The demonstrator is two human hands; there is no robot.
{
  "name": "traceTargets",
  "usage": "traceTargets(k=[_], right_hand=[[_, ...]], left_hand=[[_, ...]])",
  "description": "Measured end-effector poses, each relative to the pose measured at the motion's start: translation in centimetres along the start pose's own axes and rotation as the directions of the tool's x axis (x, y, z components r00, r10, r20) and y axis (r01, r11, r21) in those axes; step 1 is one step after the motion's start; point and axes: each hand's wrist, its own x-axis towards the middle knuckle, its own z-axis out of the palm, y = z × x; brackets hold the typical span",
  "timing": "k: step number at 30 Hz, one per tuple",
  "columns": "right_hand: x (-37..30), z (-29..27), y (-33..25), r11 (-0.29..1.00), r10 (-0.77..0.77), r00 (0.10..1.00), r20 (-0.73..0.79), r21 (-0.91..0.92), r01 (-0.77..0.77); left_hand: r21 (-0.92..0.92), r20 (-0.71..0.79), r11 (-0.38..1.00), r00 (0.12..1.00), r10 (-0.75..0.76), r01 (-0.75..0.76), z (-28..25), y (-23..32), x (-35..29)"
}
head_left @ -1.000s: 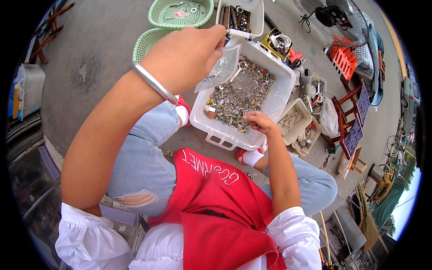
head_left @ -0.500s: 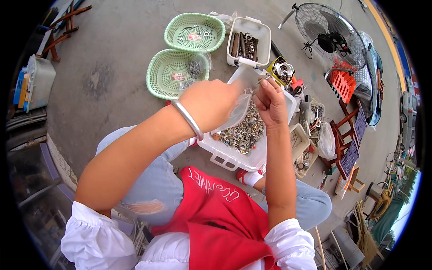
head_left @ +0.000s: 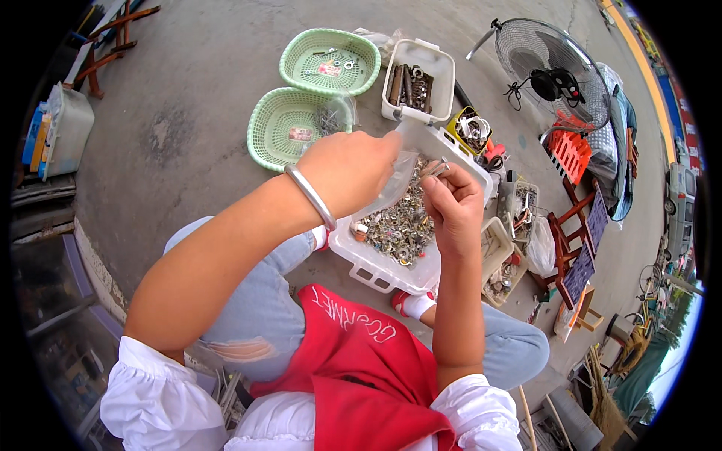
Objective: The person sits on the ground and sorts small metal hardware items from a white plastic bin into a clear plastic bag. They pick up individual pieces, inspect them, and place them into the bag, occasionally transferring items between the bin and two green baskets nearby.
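Small metal pieces (head_left: pixel 436 170) pinched above a plastic tub (head_left: pixel 425 273)

The right hand (head_left: pixel 456 197) has its grip closed, with thumb and finger together on the metal pieces. They look like thin, shiny pins or bolts, but they are too small to tell. The left hand (head_left: pixel 352 167) has its grip closed on a thin clear bag (head_left: pixel 392 188), though its fingertips are hidden. The bag hangs just beside the right hand. I cannot tell what is in it.

Both hands are up over the tub, which sits on the floor (head_left: pixel 195 90) with a big pile of loose metal bits (head_left: pixel 398 229) in it. If the pinch gets loose, the metal pieces could fall into that pile and be hard to find again. The bag is soft and slick, so it could fold shut or slip, and a tip could spill anything inside.

Past the tub are 2 green baskets. The near basket (head_left: pixel 269 128) holds a bag of metal (head_left: pixel 328 120), and the far basket (head_left: pixel 304 60) has a few small parts. Beside them is a white bin (head_left: pixel 445 81) with rusty rods (head_left: pixel 406 86). Farther off stands a fan (head_left: pixel 555 84).
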Motion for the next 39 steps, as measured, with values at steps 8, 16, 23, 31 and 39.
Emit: traceTargets(k=[8, 16, 23, 31, 39], right_hand=[[-3.6, -0.6, -2.1, 0.985, -0.17, 0.974, -0.151, 0.012, 0.174], [-3.3, -0.1, -3.9, 0.963, -0.19, 0.961, -0.202, 0.155, 0.223], [-3.7, 1.4, -3.5, 1.0, 0.008, 0.996, -0.092, -0.03, -0.01], [-3.9, 1.2, -1.4, 0.913, -0.103, 0.987, -0.127, -0.407, 0.043], [-4.1, 0.8, -2.2, 0.929, -0.102, 0.985, -0.136, -0.367, 0.045]], left_hand=[[-0.051, -0.012, 0.996, 0.998, 0.069, -0.07, -0.8, 2.9, -0.2], [-0.835, 0.034, 0.547, 0.997, -0.065, 0.064, -2.1, 1.0, 1.4], [-0.942, 0.227, -0.279, 0.966, -0.12, 0.187, 0.0, 2.0, 0.6], [-0.855, 0.388, -0.411, 0.916, -0.101, 0.317, 2.2, 2.8, -1.4], [-0.867, 0.371, -0.377, 0.927, -0.052, 0.326, 1.9, 3.2, -1.0]])
